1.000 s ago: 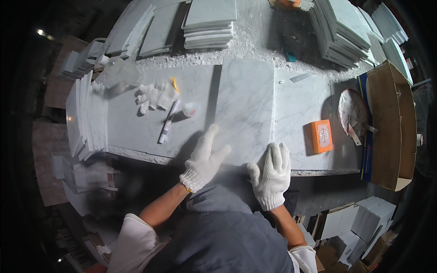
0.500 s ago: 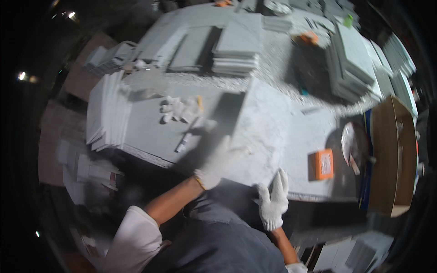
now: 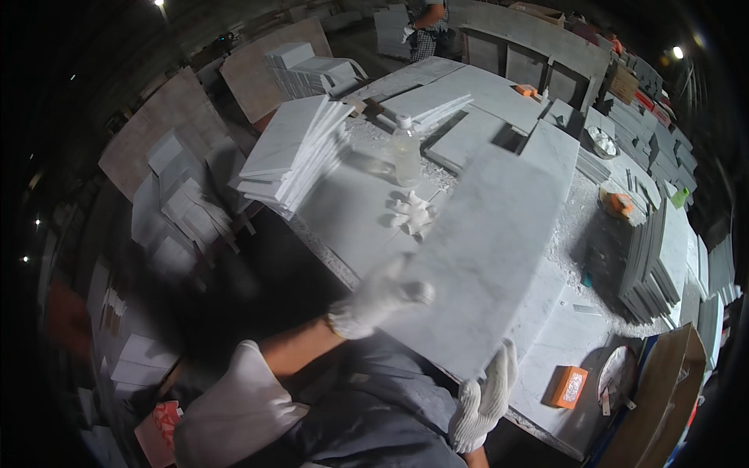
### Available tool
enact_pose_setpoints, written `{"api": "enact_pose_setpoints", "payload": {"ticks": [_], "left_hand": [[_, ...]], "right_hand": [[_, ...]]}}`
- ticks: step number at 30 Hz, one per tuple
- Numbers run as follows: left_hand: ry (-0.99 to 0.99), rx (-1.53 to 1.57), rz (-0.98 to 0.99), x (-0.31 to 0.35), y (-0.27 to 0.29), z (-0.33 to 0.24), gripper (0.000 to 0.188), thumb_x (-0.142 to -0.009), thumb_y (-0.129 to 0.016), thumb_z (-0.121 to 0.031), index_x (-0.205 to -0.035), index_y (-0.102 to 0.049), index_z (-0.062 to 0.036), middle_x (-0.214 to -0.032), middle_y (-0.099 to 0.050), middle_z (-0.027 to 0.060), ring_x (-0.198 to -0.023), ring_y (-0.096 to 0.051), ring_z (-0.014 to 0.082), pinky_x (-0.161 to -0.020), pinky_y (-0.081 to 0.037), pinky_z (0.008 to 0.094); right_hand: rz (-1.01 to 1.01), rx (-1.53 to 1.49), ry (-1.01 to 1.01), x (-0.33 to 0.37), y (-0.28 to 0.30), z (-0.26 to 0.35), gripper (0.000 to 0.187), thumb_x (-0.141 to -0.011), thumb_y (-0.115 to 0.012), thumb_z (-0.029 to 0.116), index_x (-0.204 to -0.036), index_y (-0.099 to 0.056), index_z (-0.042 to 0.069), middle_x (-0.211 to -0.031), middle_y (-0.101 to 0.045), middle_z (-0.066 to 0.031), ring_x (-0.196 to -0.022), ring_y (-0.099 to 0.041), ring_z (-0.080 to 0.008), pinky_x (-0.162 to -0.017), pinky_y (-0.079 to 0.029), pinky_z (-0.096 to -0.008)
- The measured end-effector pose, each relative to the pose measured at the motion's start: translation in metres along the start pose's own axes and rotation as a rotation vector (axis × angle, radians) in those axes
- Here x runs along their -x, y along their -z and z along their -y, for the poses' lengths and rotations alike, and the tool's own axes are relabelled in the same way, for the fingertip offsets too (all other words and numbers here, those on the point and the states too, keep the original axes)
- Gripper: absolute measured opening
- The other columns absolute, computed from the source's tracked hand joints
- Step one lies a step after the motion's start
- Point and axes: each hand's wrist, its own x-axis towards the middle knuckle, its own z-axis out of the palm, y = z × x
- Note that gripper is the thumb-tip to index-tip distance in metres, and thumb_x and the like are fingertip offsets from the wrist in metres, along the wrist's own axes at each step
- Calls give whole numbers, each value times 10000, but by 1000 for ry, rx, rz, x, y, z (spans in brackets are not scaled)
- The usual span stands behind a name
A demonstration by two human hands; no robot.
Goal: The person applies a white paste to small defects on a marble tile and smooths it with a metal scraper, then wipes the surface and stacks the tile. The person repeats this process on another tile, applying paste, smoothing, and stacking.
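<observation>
A large rectangular pale grey-veined marble tile is raised at a tilt above the worktable. My left hand, in a white knit glove, holds its left edge with the thumb over the top face; the other fingers are hidden beneath or blurred. At the near right corner, my gloved right hand grips the edge, its fingers partly showing along it. Just past the tile's left side lies a crumpled white glove, with a clear plastic bottle standing behind it.
Left is a fanned tile stack; another tile stack stands right. An orange box, a round dish and an open cardboard box sit at the near right. A person stands beyond the table.
The tile has come up off the table, held by both hands. My right hand has closed at its near corner. The view has swung up and left, bringing the far room into sight.
</observation>
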Motion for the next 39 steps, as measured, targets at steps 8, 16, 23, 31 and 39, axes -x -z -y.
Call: {"api": "enact_pose_setpoints", "payload": {"ticks": [8,16,23,31,39], "left_hand": [[-226,-10,-494,33,174,-62,835,-910,-816,-297,-1553,-376,2,-1160,-674,9,-1041,-653,131,-958,-516,283],[-49,-65,-632,-28,341,-108,543,-954,-749,-300,-1349,-567,25,-1223,-689,96,-1059,-682,205,-908,-552,368],[75,-84,-744,-63,438,-92,551,-949,-721,-437,-1207,-680,48,-1118,-739,86,-982,-699,207,-894,-535,375],[59,-1881,-896,-62,440,-131,442,-1011,-523,-413,-1228,-694,-68,-1441,-577,188,-1354,-491,394,-1107,-415,440],[-782,-835,-557,-46,178,-63,410,-1046,-575,-153,-1410,-562,34,-1390,-630,171,-1276,-607,255,-1107,-457,353]], "right_hand": [[243,-123,66,-30,-27,-12,310,-969,-652,150,-1198,-705,-52,-1232,-685,-241,-1161,-653,-373,-1029,-486,-426],[229,47,-75,-34,-27,-45,293,-936,-635,130,-1159,-721,-40,-1196,-713,-235,-1142,-661,-378,-1026,-484,-431],[214,106,-135,-42,-38,-40,264,-941,-621,133,-1121,-726,-29,-1195,-713,-242,-1152,-662,-388,-1018,-491,-433],[360,212,-5,-40,-30,-47,255,-931,-674,97,-1160,-742,8,-1229,-704,-202,-1117,-686,-363,-978,-540,-413],[495,756,165,-38,23,-60,526,-938,-695,366,-1378,-599,93,-1402,-596,-133,-1302,-545,-375,-1061,-434,-507]]}}
